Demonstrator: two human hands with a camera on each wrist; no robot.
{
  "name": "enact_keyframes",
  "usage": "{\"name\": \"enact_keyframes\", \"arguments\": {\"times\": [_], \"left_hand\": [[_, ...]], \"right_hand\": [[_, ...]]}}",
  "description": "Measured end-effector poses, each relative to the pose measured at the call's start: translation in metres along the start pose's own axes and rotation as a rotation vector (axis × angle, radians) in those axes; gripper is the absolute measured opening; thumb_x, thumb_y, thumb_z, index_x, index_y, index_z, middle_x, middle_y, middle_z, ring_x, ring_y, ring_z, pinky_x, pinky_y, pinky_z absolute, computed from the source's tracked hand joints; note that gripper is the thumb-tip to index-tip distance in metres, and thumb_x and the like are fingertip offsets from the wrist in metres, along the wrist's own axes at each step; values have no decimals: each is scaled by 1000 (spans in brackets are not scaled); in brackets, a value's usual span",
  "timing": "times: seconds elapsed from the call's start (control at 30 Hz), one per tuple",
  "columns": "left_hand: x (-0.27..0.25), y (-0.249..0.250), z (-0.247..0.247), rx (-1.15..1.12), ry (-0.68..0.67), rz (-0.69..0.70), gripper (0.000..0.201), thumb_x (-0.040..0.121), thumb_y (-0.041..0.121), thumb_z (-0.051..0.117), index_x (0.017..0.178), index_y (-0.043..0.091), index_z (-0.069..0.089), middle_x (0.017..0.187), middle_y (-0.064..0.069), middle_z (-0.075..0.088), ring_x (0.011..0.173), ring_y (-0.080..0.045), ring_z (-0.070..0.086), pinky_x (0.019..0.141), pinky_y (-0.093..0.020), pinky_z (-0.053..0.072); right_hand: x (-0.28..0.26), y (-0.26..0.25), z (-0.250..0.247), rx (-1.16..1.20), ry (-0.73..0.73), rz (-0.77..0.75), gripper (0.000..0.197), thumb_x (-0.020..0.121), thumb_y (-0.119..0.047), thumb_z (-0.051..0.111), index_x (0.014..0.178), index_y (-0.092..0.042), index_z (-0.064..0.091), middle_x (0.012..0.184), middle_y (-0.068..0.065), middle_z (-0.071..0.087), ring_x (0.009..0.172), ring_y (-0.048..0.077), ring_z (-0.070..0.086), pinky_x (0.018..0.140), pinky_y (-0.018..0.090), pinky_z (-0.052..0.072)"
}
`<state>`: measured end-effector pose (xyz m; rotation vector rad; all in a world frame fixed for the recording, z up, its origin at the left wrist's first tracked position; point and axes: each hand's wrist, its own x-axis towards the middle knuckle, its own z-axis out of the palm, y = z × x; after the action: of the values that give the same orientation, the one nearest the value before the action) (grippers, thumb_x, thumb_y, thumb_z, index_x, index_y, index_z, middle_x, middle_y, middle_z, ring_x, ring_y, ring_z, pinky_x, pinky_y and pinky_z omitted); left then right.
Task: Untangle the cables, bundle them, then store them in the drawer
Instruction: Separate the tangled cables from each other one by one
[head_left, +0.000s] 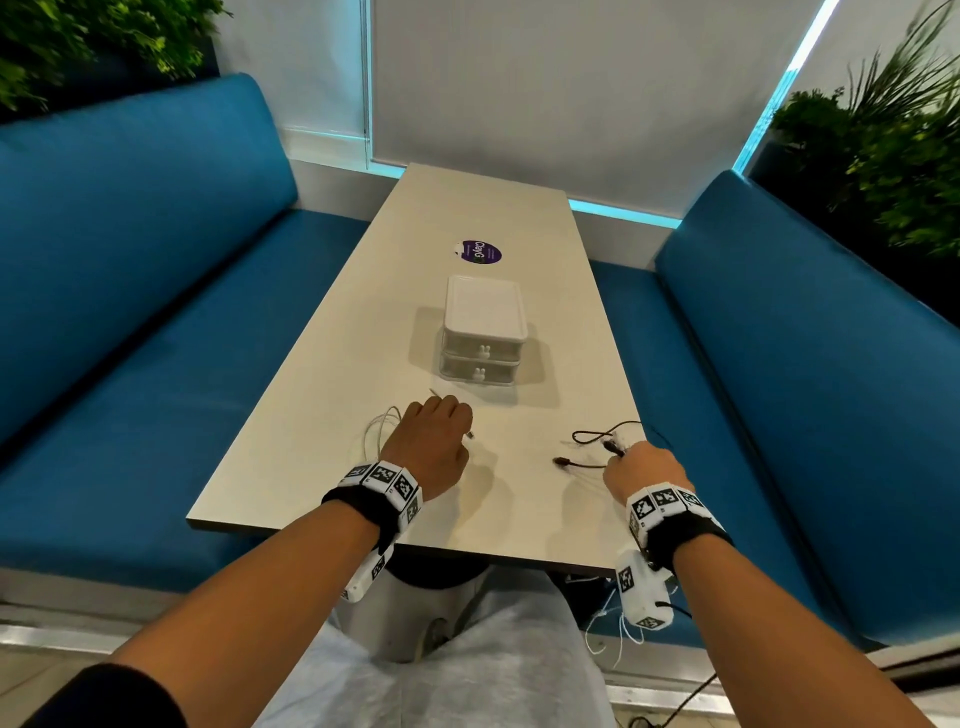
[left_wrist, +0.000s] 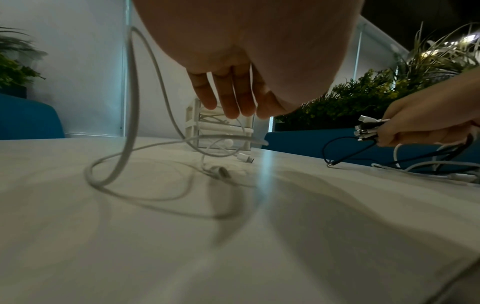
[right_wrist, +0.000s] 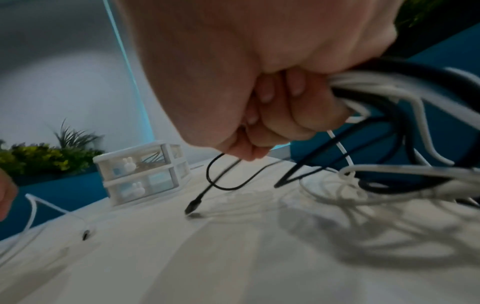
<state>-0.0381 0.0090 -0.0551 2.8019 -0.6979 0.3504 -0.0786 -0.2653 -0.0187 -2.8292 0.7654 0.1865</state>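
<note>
My left hand (head_left: 434, 436) hovers palm down over loose white cables (left_wrist: 145, 185) on the table; its fingers (left_wrist: 226, 98) hang straight, tips by a thin white strand. One white loop (head_left: 378, 428) rises beside that hand. My right hand (head_left: 641, 465) grips a bunch of black and white cables (right_wrist: 384, 98) in a fist (right_wrist: 262, 123). Several plugs (left_wrist: 367, 128) stick out of the fist, and a black cable (head_left: 597, 436) trails onto the table. The small white two-drawer unit (head_left: 483, 332) stands beyond both hands with both drawers shut.
The narrow pale table (head_left: 467, 208) carries a purple sticker (head_left: 480, 253) behind the drawer unit. Blue benches (head_left: 130, 312) flank it on both sides, with plants (head_left: 893, 156) behind them. The right-hand cables lie close to the table's right edge (head_left: 636, 415).
</note>
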Motion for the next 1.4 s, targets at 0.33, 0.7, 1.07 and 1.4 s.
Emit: {"name": "enact_keyframes", "arguments": {"times": [0.33,0.7,1.07,1.4], "left_hand": [[0,29,12,-74,-123,164,31,88,35,53,113,17,53,115,-1,53,105,-23,48,93,-38,37],[17,24,17,174,-149,25,31,95,18,48,126,20,53,125,-4,52,116,-27,47,96,-42,33],[17,-20,19,258,-325,-79,37,88,7,49,122,21,53,115,-4,51,100,-25,61,96,-40,29],[24,-21,24,227,-237,-40,16,98,22,50,109,19,60,112,-5,49,106,-28,48,87,-38,32]], "right_hand": [[-13,-15,20,0,-341,-402,28,89,-42,57,101,-17,63,99,6,67,87,24,60,73,30,43],[-9,-33,30,268,-344,-289,23,93,-27,52,97,-9,65,86,9,65,81,28,60,64,28,42],[-11,-48,54,403,-257,-336,28,103,-29,38,109,-12,60,115,10,65,106,30,59,88,31,43],[-4,-54,60,505,-335,-283,32,100,-32,39,78,-21,60,94,5,66,91,27,61,85,35,47]]}}
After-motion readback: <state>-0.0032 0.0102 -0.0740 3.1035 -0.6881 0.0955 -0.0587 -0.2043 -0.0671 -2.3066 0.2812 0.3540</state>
